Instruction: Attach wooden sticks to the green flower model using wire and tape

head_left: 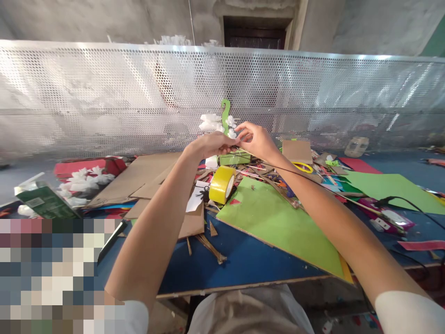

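Observation:
My left hand and my right hand meet over the middle of the table. Both are closed with fingertips pinched together around a thin dark strand, which passes over my right forearm toward the right side. Whether it is cord or wire, I cannot tell. Just behind my fingers stands a green curled piece with white petal-like flowers beside it. Below the hands is a green block-like piece, partly hidden. A roll of yellow tape stands on edge nearer to me.
A light green sheet covers the table's front right. Brown cardboard and white flowers lie left, near a dark green box. A purple device with a black cable rests right. A perforated metal panel spans the back.

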`<action>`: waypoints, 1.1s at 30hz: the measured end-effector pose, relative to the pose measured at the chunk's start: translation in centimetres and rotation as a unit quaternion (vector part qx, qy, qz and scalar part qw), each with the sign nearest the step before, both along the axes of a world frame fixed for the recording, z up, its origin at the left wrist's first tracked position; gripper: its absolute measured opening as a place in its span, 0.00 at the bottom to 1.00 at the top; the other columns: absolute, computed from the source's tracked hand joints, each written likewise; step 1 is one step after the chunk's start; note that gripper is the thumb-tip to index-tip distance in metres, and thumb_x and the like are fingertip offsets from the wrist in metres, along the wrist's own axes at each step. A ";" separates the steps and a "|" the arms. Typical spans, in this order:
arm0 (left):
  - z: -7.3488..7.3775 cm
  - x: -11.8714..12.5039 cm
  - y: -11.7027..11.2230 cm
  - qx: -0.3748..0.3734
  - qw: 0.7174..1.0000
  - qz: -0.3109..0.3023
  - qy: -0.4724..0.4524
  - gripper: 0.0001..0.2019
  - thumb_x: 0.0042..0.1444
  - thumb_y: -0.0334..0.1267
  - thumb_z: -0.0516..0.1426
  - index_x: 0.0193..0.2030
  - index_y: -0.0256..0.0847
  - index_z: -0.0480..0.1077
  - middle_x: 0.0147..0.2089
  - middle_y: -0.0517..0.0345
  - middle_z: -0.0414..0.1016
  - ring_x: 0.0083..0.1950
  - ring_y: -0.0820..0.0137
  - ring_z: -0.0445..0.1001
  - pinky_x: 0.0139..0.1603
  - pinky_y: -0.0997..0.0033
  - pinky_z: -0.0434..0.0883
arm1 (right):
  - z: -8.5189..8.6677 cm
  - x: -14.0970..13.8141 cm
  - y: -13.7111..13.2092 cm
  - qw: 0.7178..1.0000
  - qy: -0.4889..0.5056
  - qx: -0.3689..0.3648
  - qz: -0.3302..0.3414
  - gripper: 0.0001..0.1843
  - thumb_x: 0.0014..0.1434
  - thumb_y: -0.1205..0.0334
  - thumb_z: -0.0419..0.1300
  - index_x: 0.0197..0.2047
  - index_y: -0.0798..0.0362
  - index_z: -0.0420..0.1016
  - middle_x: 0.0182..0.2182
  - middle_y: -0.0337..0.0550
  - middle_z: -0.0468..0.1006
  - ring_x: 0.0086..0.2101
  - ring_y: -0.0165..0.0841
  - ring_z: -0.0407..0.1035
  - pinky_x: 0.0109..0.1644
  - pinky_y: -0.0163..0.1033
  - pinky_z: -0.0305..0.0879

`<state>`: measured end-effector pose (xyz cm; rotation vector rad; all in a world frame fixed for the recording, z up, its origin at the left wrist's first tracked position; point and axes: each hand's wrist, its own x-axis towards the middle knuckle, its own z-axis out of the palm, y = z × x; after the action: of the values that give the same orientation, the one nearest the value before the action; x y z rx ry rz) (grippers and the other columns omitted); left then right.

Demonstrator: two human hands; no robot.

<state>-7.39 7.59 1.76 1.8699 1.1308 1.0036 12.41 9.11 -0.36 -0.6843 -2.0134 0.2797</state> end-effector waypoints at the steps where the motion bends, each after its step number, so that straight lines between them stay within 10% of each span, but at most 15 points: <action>1: 0.1 0.0 -0.2 -0.011 1.000 -0.014 0.006 0.11 0.56 0.34 0.69 0.24 0.37 0.77 0.25 0.54 0.71 0.25 0.74 0.68 0.30 0.69 0.65 | 0.0 0.1 0.0 1.000 0.002 -0.003 -0.001 0.20 0.54 0.60 0.73 0.50 0.50 0.78 0.40 0.43 0.84 0.34 0.34 0.76 0.41 0.40 0.74; 15: 0.3 0.5 -0.1 -0.058 0.998 0.018 -0.016 0.12 0.53 0.25 0.65 0.21 0.38 0.75 0.21 0.62 0.65 0.22 0.79 0.60 0.31 0.70 0.61 | -0.2 0.6 0.6 0.998 -0.017 0.046 -0.042 0.14 0.56 0.52 0.73 0.31 0.53 0.79 0.39 0.45 0.78 0.34 0.36 0.75 0.41 0.41 0.69; 21: 0.0 0.7 0.0 -0.069 0.995 0.053 -0.039 0.12 0.54 0.22 0.63 0.22 0.36 0.73 0.22 0.62 0.64 0.23 0.80 0.59 0.31 0.73 0.60 | 0.4 0.5 0.2 0.990 -0.086 0.069 -0.092 0.06 0.58 0.60 0.72 0.35 0.53 0.85 0.39 0.46 0.77 0.36 0.36 0.74 0.45 0.42 0.68; 28: 0.1 0.3 0.1 -0.087 0.993 0.069 -0.041 0.13 0.59 0.23 0.61 0.24 0.36 0.72 0.27 0.61 0.66 0.25 0.81 0.61 0.32 0.75 0.61 | 1.3 1.0 -2.4 0.984 -0.144 -0.094 -0.042 0.22 0.58 0.61 0.71 0.54 0.47 0.74 0.38 0.39 0.80 0.25 0.29 0.71 0.31 0.35 0.63; 33: -0.1 0.2 0.5 -0.091 0.993 0.068 -0.036 0.12 0.58 0.21 0.59 0.26 0.36 0.72 0.28 0.62 0.66 0.25 0.81 0.59 0.32 0.75 0.60 | 1.1 0.8 -2.0 0.987 -0.149 -0.028 -0.045 0.18 0.58 0.61 0.72 0.49 0.48 0.75 0.34 0.37 0.76 0.28 0.31 0.70 0.35 0.36 0.63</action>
<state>-7.18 8.06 1.68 1.6176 1.2760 0.9997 13.26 7.14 0.72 -0.8924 -2.2564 0.1902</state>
